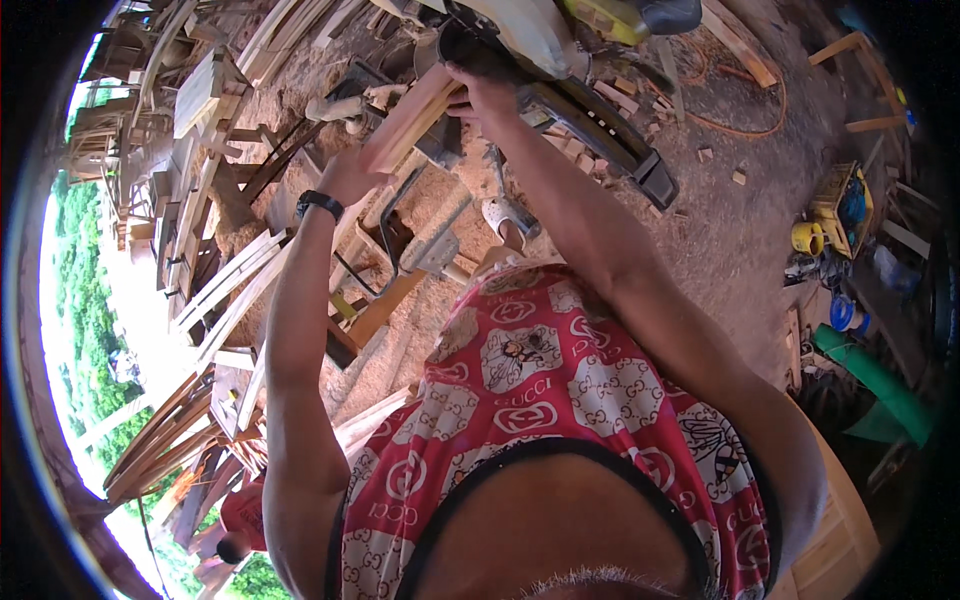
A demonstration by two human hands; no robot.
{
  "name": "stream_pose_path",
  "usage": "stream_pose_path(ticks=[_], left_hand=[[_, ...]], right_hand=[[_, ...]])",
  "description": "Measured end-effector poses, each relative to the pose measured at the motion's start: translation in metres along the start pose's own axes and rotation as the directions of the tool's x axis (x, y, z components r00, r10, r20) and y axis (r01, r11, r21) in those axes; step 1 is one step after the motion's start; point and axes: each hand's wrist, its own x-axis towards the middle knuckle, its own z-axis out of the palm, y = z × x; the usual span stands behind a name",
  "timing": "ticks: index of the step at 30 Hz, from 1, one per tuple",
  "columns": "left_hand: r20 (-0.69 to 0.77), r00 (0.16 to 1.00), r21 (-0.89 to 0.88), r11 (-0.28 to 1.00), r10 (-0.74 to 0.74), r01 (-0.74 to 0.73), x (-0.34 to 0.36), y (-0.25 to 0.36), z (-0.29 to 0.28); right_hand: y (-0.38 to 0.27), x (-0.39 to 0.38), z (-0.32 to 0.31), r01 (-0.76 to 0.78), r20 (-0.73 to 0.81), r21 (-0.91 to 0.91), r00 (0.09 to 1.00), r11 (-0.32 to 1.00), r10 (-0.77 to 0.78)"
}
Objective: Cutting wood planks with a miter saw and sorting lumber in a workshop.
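Note:
A pale wooden board (415, 120) slants between my two hands, its face lit and smooth. My left hand (350, 177), with a black band on its wrist, is closed on the board's near end, thumb along the side. At the far end my right hand (485, 98) has its fingers curled around the board's edge. Just beyond the right hand is a dark, rounded machine part (475, 50). A long black machine rail (600, 140) runs off to the right of that hand.
Sawdust and wood offcuts (620, 95) cover the floor. Stacked timber (225, 285) lies at the left. Under the board stands a metal frame (425, 240) dusted with sawdust. An orange cord (770, 130) curves at the far right, and a yellow crate (840, 210) sits farther right.

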Motion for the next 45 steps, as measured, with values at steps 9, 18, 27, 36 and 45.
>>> stream_pose_path(ticks=[9,18,27,36,45], left_hand=[[0.149,0.988,0.146,0.989,-0.045,0.023,0.017,-0.020,0.005],[0.054,0.998,0.122,0.992,0.024,-0.030,0.014,-0.058,0.029],[0.127,0.991,0.022,0.999,0.035,-0.038,0.007,0.005,-0.001],[0.130,0.980,0.125,0.978,0.152,-0.168,-0.002,-0.017,0.012],[-0.222,0.970,-0.123,0.990,-0.102,0.076,-0.025,0.037,0.010]], right_hand=[[0.004,-0.001,0.006,-0.034,-0.006,0.039,0.999,0.999,0.034],[0.028,-0.058,0.038,-0.079,0.251,0.221,0.968,0.972,0.022],[0.042,-0.058,0.030,0.122,0.256,0.220,0.950,0.968,-0.178],[0.020,-0.073,0.036,0.066,0.308,0.187,0.944,0.980,-0.122],[0.033,-0.073,0.024,0.125,0.338,0.148,0.926,0.981,-0.169]])
